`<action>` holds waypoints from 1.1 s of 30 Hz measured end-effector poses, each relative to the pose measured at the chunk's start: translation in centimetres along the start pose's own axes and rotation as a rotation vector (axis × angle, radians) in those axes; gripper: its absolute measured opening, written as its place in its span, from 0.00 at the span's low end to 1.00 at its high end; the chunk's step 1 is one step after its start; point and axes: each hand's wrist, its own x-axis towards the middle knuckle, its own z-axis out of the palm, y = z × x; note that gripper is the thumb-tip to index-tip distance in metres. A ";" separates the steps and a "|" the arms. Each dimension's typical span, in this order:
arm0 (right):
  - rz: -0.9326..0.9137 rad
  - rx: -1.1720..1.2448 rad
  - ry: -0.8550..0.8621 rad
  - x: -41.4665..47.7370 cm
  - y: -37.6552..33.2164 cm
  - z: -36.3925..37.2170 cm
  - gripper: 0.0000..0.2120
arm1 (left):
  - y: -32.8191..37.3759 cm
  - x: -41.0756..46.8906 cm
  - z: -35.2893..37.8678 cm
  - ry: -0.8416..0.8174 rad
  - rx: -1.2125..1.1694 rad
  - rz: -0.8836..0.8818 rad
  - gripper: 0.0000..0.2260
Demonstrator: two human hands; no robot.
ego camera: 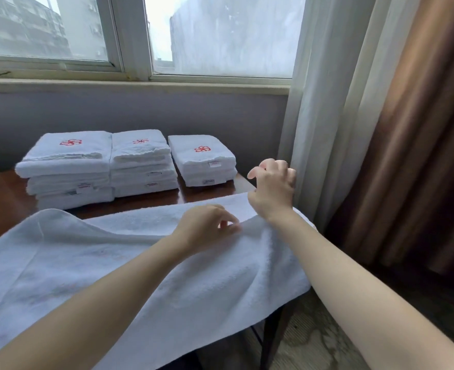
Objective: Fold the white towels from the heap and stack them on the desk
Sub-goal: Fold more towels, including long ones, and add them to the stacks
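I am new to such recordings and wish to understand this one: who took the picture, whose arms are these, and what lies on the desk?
No machine here: a person wears a camera on the head, so you look down along their own two bare arms. A large white towel lies spread over the desk, its right end hanging over the edge. The left hand pinches a fold of it; the right hand, fingers curled, is at its far corner, grip unclear. Behind stand three stacks of folded towels.

Head view, close, looking down at desk [4,198]
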 end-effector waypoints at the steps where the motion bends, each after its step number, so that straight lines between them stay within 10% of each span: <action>1: -0.073 -0.076 -0.052 -0.3 -0.7 0.0 0.18 | 0.1 -0.3 0.0 -0.030 -0.028 -0.016 0.10; 8: -0.113 0.070 -0.620 -3.6 -5.0 2.2 0.20 | -3.0 -3.7 -2.0 0.146 0.139 -0.296 0.11; 16: -0.094 0.066 -0.543 -4.1 -5.7 6.2 0.28 | -6.5 -4.8 -1.0 -0.232 0.162 -0.404 0.24; 33: -0.189 0.122 -0.404 -0.2 -4.6 7.4 0.22 | -6.8 -2.6 -1.9 0.103 -0.095 -0.368 0.12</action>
